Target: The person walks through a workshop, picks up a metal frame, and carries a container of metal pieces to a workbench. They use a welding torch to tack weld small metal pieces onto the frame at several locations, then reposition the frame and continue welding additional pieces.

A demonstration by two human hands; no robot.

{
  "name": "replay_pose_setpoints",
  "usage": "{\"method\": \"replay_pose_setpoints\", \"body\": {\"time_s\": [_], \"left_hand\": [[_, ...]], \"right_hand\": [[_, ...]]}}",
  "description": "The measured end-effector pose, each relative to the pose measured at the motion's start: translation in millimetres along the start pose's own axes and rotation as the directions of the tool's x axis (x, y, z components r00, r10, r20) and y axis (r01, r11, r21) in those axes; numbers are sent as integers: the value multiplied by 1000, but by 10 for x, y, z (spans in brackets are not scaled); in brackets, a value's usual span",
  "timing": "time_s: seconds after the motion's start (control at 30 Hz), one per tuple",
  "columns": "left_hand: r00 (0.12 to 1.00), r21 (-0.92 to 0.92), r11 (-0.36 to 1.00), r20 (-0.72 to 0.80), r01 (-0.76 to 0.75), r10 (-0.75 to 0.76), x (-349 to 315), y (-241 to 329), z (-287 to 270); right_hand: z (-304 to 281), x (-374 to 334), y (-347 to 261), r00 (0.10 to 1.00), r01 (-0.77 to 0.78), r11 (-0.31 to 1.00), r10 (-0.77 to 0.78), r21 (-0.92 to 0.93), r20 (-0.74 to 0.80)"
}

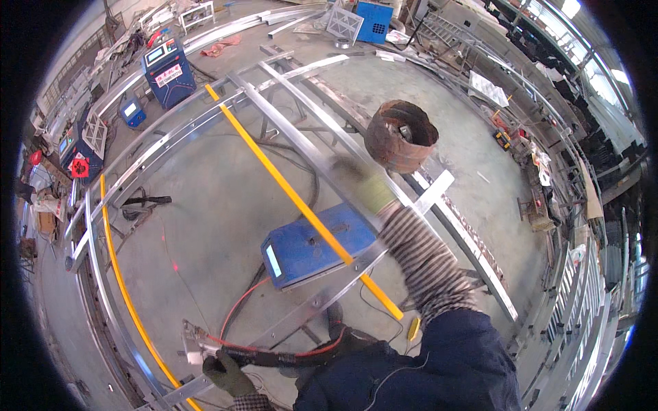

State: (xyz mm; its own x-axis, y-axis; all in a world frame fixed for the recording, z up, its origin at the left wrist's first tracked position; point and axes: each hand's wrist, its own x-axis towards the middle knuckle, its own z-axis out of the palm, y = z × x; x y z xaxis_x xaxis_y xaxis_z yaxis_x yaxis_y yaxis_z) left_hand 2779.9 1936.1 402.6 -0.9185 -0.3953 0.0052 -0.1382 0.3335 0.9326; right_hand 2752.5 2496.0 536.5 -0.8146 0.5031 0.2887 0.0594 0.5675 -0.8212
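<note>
My left hand [228,376], in a dark glove, is closed at the lower left around a welding torch [195,344]. A black sleeved hose with a red cable [301,356] runs from the torch toward my body. My right hand [356,179] reaches forward over the metal frame and is smeared by motion, so its fingers cannot be made out. It is nearest to a silvery metal bar [301,145] of the frame, just left of a rusty round drum [401,135]. A yellow bar [281,179] crosses the frame to the left of this hand.
Below the frame stands a blue machine [319,240] with a lit panel. Another blue machine [168,74] is at the far left. A second yellow bar [122,279] lies along the frame's left side. Metal lengths [576,301] are stacked at right; cables trail across the floor.
</note>
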Motion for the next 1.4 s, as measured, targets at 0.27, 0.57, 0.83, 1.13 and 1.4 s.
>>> {"method": "replay_pose_setpoints", "body": {"time_s": [0.27,0.57,0.83,1.13,1.4], "left_hand": [[923,329,906,-186,-264,337,-9,-302,107],[960,308,919,-56,-246,275,51,-521,-141],[970,88,982,-166,-166,179,-115,-522,36],[965,95,992,-242,-78,100,-290,-484,113],[910,459,848,-168,-267,378,9,-693,-100]], "right_hand": [[-1873,1389,1527,820,-541,602,533,-587,-209],[-1688,1828,3104,580,-190,239,810,-952,88],[-1738,1892,3487,575,-156,178,816,-972,58],[-1759,1804,3160,733,-485,807,585,-338,346],[-1861,1655,2030,751,-658,753,653,29,101]]}}
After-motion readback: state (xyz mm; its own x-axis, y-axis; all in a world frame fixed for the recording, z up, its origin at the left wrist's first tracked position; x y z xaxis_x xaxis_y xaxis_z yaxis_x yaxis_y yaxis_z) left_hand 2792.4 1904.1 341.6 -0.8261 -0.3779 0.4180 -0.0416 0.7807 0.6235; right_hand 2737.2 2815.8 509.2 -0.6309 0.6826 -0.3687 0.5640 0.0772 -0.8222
